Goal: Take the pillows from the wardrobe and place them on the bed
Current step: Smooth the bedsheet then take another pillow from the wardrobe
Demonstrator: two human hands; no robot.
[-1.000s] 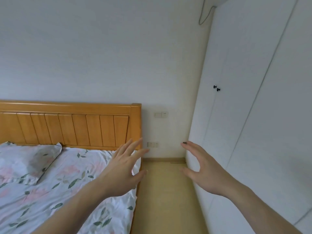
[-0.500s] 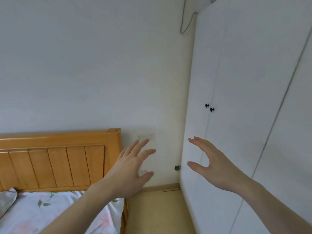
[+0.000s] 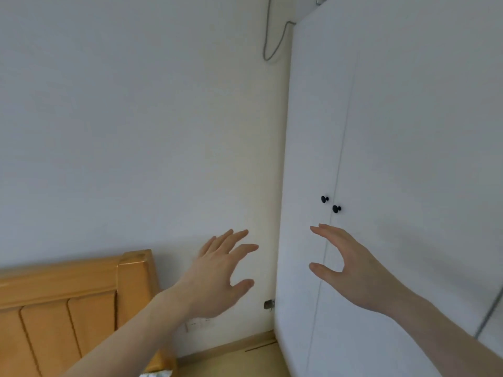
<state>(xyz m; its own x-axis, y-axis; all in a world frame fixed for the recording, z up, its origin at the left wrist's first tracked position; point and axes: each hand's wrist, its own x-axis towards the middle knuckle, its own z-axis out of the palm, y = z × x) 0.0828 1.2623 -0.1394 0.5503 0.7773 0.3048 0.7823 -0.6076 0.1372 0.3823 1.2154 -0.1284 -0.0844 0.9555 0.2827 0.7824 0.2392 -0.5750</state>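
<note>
The white wardrobe [image 3: 402,148] fills the right side, its two doors closed, with two small black knobs [image 3: 330,204] where they meet. My right hand [image 3: 351,268] is raised in front of the doors, just below the knobs, fingers apart and empty. My left hand [image 3: 220,273] is held up in front of the white wall, also empty with spread fingers. Only the wooden headboard [image 3: 73,300] of the bed shows at the lower left, plus a sliver of floral bedding [image 3: 155,374]. No pillow is in view.
A strip of wooden floor [image 3: 239,360] runs between the bed and the wardrobe. A grey cable [image 3: 272,47] hangs down the wall near the wardrobe's top. A small metal fitting [image 3: 269,304] sticks out low on the wall.
The view has turned up and to the right, from the bed towards the wardrobe. The pillow and mattress have dropped out of sight. Both hands have risen towards the doors, still empty.
</note>
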